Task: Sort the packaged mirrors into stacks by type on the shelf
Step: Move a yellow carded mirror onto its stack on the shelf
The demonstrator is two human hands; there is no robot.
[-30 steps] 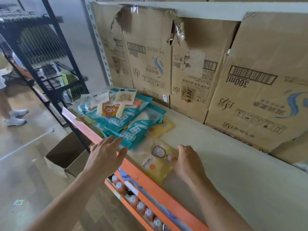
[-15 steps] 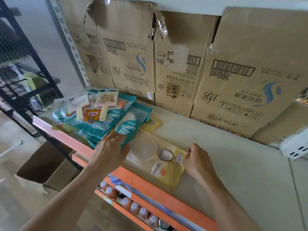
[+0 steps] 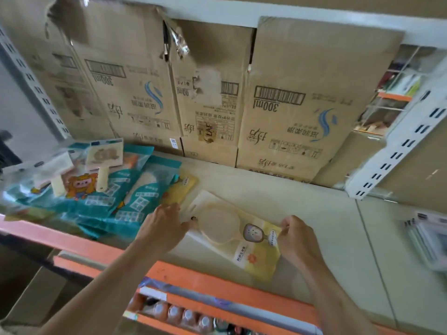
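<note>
Yellow mirror package (image 3: 232, 228) lies flat on the beige shelf (image 3: 326, 226), just right of the teal package pile (image 3: 116, 199). Left hand (image 3: 164, 226) pinches the package end nearest that pile, fingers curled. Right hand (image 3: 297, 240) pinches the end farthest from the pile. Cardboard boxes (image 3: 290, 97) stand behind the pile.

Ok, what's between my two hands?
The yellow mirror package spans that gap; the left hand and right hand each hold an edge. Head view.

Soft daylight, blurred wide-angle edges
</note>
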